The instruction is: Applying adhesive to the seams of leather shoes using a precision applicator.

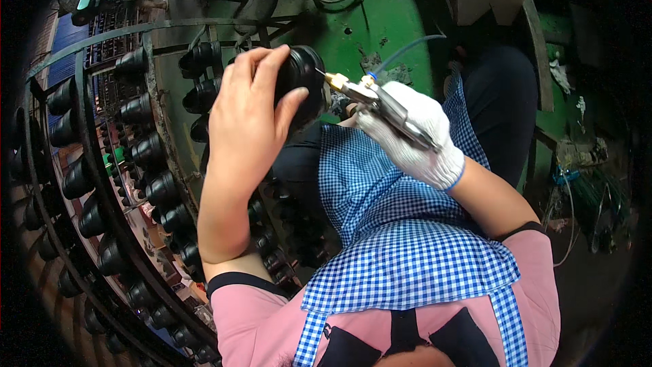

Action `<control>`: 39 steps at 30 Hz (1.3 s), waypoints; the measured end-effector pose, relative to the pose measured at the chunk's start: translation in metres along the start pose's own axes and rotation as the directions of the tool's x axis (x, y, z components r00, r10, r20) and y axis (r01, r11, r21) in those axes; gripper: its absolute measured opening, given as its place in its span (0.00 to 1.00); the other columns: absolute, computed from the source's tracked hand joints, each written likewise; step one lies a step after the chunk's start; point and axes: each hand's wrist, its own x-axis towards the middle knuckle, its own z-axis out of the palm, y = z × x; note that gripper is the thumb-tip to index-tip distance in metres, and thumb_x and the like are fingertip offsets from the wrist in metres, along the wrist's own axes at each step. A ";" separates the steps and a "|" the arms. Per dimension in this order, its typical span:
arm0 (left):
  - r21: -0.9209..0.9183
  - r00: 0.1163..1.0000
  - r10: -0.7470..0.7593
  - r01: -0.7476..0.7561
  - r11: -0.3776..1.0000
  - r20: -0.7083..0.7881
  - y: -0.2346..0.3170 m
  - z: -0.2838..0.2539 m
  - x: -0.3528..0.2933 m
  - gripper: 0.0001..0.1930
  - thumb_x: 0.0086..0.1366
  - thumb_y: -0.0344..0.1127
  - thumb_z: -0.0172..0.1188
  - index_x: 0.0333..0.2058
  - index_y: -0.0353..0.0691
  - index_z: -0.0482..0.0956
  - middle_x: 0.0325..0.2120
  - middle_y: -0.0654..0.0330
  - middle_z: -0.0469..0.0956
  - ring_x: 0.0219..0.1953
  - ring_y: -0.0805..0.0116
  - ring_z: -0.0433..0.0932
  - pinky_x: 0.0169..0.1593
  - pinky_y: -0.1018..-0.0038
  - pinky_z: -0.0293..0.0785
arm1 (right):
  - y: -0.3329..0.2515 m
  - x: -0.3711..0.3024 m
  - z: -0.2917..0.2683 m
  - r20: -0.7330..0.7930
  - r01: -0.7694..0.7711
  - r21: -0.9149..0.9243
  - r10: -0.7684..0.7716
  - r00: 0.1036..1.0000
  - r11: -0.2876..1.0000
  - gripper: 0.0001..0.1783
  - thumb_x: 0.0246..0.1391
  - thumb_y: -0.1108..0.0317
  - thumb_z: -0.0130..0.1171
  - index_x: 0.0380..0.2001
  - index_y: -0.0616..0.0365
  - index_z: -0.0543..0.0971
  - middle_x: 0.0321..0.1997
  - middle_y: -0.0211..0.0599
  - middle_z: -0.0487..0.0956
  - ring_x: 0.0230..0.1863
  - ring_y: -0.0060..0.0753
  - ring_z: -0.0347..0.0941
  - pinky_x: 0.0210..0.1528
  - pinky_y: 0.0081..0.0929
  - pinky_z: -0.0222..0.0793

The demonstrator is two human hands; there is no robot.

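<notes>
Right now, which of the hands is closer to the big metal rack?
Left. The left hand, on a shiny black shoe, is beside the rack; the right hand, gripping a metal nozzle gun, is farther off.

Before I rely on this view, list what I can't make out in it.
Head view: part of the black item, covered by the bare left hand.
Head view: the underside of the metal nozzle tool, hidden by its own body and the gloved right hand.
Head view: whether its thin tip touches the item; too small.
Head view: the rack's outer left edge, lost in the dark rim.
</notes>
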 end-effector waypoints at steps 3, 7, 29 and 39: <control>0.133 0.999 -0.028 0.030 0.991 -0.019 -0.016 0.004 0.017 0.23 0.64 0.44 0.65 0.52 0.38 0.75 0.44 0.51 0.76 0.45 0.50 0.78 0.47 0.60 0.78 | 0.011 0.016 0.025 -0.053 -0.041 0.135 0.049 0.997 0.990 0.10 0.57 0.62 0.67 0.37 0.57 0.83 0.28 0.40 0.77 0.27 0.42 0.78 0.29 0.32 0.74; 0.176 0.966 -0.236 0.215 0.961 0.106 -0.043 -0.001 0.032 0.23 0.69 0.50 0.60 0.52 0.37 0.75 0.47 0.50 0.78 0.50 0.48 0.79 0.53 0.60 0.75 | 0.017 0.039 0.049 -0.095 0.081 0.020 -0.078 0.992 0.997 0.12 0.58 0.59 0.66 0.39 0.55 0.83 0.28 0.41 0.76 0.30 0.45 0.78 0.32 0.35 0.74; -0.040 0.821 -0.558 0.566 0.823 0.124 -0.113 0.012 0.025 0.31 0.63 0.61 0.64 0.44 0.33 0.79 0.37 0.50 0.83 0.41 0.60 0.81 0.50 0.68 0.74 | 0.008 0.009 0.090 -0.037 0.177 0.033 -0.176 0.984 0.984 0.13 0.59 0.56 0.65 0.41 0.51 0.83 0.28 0.38 0.77 0.28 0.43 0.78 0.29 0.37 0.74; -0.081 0.770 -0.627 0.637 0.767 0.117 -0.122 0.016 0.019 0.37 0.57 0.66 0.63 0.46 0.34 0.80 0.43 0.48 0.83 0.47 0.55 0.82 0.53 0.65 0.74 | 0.002 -0.010 0.084 0.084 0.197 -0.080 -0.190 0.978 0.977 0.11 0.52 0.62 0.71 0.34 0.53 0.81 0.26 0.35 0.77 0.25 0.41 0.77 0.30 0.31 0.74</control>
